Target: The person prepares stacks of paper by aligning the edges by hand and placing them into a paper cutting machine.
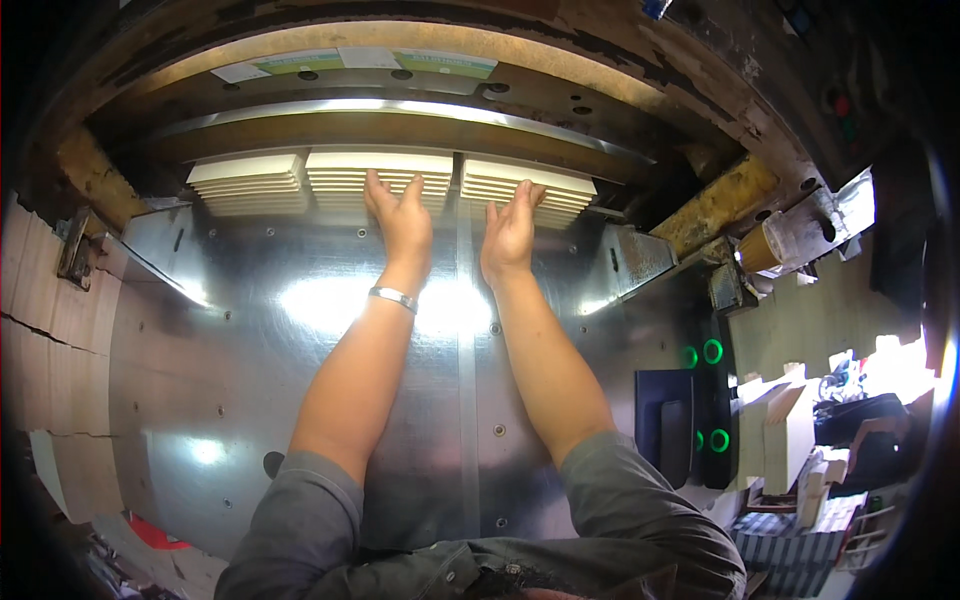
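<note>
Three cream stacks of paper sheets stand side by side at the back of a shiny steel machine table, under a long metal bar. My left hand lies flat with fingers together against the front of the middle stack. My right hand presses flat against the front of the right stack. The left stack is untouched. A metal bracelet sits on my left wrist. Neither hand grips anything.
The metal bar spans the machine just above the stacks. Green lit buttons and a dark panel sit at the table's right edge. Cardboard boxes stand further right. Brown cardboard sheets lean at the left.
</note>
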Action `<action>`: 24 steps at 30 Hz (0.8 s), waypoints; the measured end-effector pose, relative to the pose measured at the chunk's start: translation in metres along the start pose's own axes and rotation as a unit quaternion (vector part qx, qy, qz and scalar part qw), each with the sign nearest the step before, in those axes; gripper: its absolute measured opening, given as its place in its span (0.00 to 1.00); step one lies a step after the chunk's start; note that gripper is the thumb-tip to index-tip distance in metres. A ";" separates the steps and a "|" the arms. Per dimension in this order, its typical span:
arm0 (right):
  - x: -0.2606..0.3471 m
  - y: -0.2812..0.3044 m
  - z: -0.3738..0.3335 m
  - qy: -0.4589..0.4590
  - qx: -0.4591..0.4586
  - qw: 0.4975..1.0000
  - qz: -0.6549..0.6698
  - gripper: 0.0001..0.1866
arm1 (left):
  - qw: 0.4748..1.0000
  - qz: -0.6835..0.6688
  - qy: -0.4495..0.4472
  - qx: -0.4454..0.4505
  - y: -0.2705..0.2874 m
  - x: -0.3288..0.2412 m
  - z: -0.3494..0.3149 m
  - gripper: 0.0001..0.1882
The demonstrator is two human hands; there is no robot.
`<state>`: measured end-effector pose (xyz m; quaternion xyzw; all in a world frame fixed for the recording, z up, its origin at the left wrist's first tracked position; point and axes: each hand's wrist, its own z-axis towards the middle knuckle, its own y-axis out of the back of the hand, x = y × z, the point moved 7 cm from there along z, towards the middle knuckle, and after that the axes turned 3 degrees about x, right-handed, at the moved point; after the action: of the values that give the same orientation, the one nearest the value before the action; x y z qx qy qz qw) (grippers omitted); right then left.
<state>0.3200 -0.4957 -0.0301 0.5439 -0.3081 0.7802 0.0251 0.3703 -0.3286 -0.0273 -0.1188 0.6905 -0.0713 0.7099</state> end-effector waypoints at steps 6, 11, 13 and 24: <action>0.000 -0.001 0.000 0.001 0.007 1.000 0.006 0.52 | 1.000 -0.009 -0.016 0.000 0.001 0.000 0.000 0.42; 0.002 0.000 0.000 0.002 0.004 1.000 -0.001 0.52 | 1.000 -0.014 -0.014 0.000 -0.001 -0.001 -0.002 0.43; 0.001 0.000 0.001 0.000 0.006 1.000 0.003 0.53 | 1.000 -0.010 -0.013 0.000 -0.001 -0.001 -0.002 0.43; -0.007 0.011 0.003 0.002 -0.012 1.000 0.012 0.54 | 0.998 -0.019 -0.005 -0.052 0.007 -0.002 0.004 0.43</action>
<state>0.3206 -0.5041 -0.0403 0.5380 -0.3240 0.7779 0.0232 0.3737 -0.3212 -0.0275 -0.1693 0.6875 -0.0482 0.7046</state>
